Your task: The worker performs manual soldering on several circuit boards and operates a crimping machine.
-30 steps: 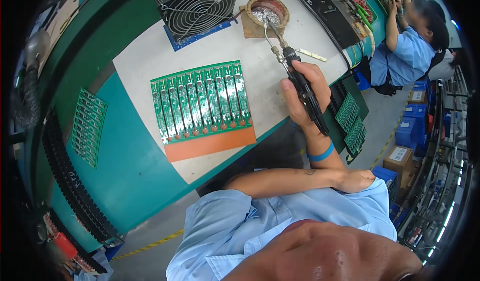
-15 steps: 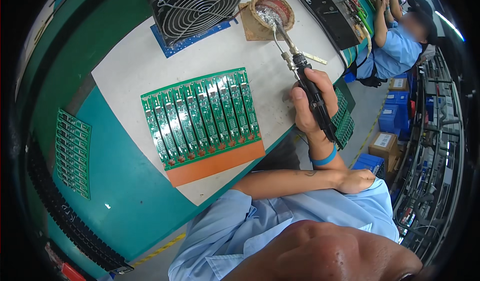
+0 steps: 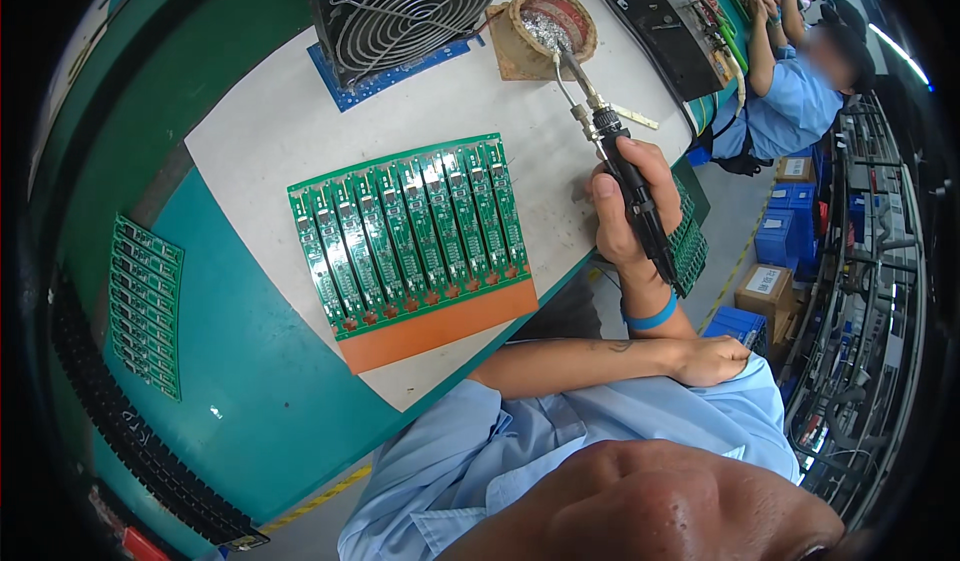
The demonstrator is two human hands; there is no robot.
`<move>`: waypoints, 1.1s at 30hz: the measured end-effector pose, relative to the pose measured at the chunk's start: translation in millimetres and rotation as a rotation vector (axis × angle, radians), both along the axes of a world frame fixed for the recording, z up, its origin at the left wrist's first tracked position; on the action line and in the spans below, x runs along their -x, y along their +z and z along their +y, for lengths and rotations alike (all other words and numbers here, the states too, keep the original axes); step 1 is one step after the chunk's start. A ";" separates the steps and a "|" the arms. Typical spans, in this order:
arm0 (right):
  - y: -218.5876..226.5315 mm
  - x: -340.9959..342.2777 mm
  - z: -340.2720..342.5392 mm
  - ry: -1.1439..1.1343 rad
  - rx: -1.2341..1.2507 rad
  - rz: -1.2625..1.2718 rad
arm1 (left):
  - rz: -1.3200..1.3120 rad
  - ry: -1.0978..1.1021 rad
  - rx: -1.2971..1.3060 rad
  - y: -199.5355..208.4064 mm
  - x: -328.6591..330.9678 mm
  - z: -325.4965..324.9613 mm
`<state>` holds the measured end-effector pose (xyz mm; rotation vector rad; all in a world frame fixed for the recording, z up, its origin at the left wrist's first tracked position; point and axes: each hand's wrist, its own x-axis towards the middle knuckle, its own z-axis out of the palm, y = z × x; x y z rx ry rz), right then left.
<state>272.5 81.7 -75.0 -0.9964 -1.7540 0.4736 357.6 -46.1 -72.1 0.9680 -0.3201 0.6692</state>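
Note:
My right hand [image 3: 640, 196] is wrapped round the black handle of a soldering iron [image 3: 632, 186] with a thin metal feed tube along its front. The iron's tip reaches into a round pot [image 3: 508, 33] that holds silvery scraps; the very end is hard to make out there. Across my body lies my left forearm, and my left hand [image 3: 715, 361] is closed in a fist by my right elbow, with nothing seen in it. A green circuit board panel [image 3: 410, 226] of several narrow strips lies left of the iron, an orange strip [image 3: 440, 326] along its near edge.
A black fan [image 3: 415, 21] with a wire guard stands at the back on a blue board [image 3: 350, 96]. Another green panel [image 3: 145, 306] lies far left, beside a black ridged strip [image 3: 130, 431]. Green boards [image 3: 688, 241] show behind my right wrist. At upper right, a co-worker [image 3: 815, 81] sits.
The whole view has shifted slightly, so the bench things appear a little further right. My grip on the iron and its tip at the pot look the same; my left fist stays put.

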 end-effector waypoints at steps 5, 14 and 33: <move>9.7 -6.7 -1.8 -0.039 -0.045 -0.038 | 0.011 -0.019 0.007 3.8 4.9 -2.6; 0.8 -3.8 10.1 0.083 -0.235 0.095 | 0.175 -0.030 -0.218 9.8 20.5 11.1; 8.1 -23.1 13.6 0.157 -0.157 0.100 | 0.838 0.746 -0.084 18.9 177.9 -44.2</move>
